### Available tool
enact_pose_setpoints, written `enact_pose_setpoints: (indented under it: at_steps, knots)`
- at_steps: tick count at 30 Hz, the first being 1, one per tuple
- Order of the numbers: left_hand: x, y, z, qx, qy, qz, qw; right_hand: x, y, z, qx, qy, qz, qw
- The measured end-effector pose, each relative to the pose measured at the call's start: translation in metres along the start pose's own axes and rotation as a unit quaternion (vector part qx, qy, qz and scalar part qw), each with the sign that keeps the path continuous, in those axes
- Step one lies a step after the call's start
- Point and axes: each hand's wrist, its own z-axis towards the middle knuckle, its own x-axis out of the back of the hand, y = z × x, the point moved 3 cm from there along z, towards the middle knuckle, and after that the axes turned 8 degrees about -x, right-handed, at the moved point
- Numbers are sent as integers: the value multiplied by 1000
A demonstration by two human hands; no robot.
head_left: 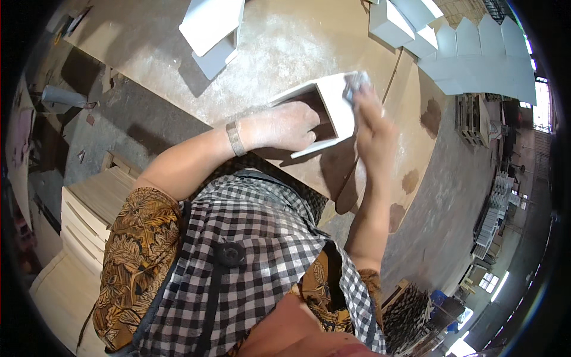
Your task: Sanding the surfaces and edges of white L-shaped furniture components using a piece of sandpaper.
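A small white open box (pixel 342 110) with a brown inside rests on the dusty worktable (pixel 285 53) in front of me. My left hand (pixel 290 126), coated in white dust, is closed at the box's open side, its fingers curled over a side panel and partly hidden. On the box's right face, my right hand (pixel 375 122) presses a crumpled grey-white pad (pixel 357 84) near the far corner. The pad and fingers are smeared by motion, so its exact kind is unclear.
White panels (pixel 213 33) stand at the table's far side, casting a shadow. More white boxes (pixel 392 24) and a row of pale panels (pixel 476 56) are at the far right. A light wooden drawer unit (pixel 89 208) stands at my left. Pallets (pixel 471 119) lie beyond the table.
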Motion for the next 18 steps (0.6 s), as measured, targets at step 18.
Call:
enact_pose_setpoints:
  at_steps: [18]
  knots:
    - [-1, -7, 2, 32, 51, -58, 996, 30, 18, -80, -177, 195, 128, 956]
